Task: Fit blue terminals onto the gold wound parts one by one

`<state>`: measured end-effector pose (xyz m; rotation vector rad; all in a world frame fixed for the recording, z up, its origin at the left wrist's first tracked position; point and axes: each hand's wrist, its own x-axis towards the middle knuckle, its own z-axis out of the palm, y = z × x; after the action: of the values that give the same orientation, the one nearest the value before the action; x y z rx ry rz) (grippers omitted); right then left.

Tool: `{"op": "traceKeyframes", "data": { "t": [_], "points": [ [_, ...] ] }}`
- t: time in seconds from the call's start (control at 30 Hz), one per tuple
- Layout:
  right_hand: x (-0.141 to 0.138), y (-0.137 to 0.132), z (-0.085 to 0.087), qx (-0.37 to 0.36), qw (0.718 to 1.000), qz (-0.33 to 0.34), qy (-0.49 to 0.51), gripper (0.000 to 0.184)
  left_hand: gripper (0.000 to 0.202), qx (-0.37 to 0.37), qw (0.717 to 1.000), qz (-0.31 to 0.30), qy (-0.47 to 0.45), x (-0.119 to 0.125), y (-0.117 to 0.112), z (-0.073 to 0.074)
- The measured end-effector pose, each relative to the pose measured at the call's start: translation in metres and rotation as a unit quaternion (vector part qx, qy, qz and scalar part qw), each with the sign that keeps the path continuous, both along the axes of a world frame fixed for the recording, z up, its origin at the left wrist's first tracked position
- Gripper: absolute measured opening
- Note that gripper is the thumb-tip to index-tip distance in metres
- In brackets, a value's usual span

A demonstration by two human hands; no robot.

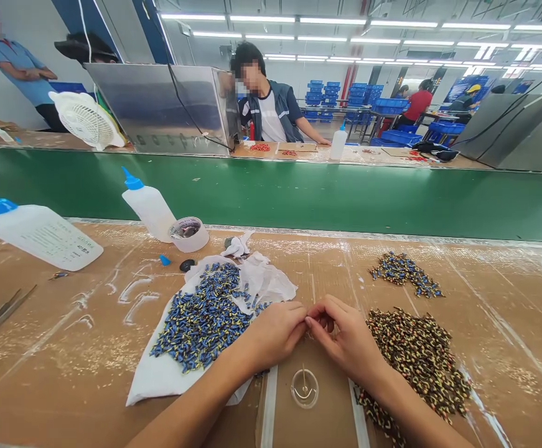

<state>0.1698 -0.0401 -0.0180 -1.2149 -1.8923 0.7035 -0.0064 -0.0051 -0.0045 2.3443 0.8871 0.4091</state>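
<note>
My left hand [277, 330] and my right hand [340, 333] meet over the middle of the table, fingers pinched together at the tips. Whatever is between them is too small or hidden to make out. Beside my left hand, a heap of small blue-and-yellow parts [200, 317] lies on a white sheet [147, 379]. By my right hand and under that forearm spreads a larger heap of small dark parts with yellow and red bits [413, 361]. Below both hands sits a small clear round dish [305, 398] with a thin stick in it.
A smaller blue-and-yellow pile [406, 274] lies at the right. Two white bottles with blue nozzles, one lying [42, 236] and one leaning [149, 211], are left, near a tape roll [189, 235]. Beyond the green belt [299, 196], a person [271, 112] works at another bench.
</note>
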Motion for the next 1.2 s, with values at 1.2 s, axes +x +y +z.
{"op": "traceKeyframes", "data": {
  "t": [1.2],
  "points": [
    [0.005, -0.015, 0.012, -0.251, 0.948, 0.195, 0.015, 0.010, 0.022, -0.178, 0.963, 0.104, -0.175, 0.007, 0.004, -0.016]
  ]
}}
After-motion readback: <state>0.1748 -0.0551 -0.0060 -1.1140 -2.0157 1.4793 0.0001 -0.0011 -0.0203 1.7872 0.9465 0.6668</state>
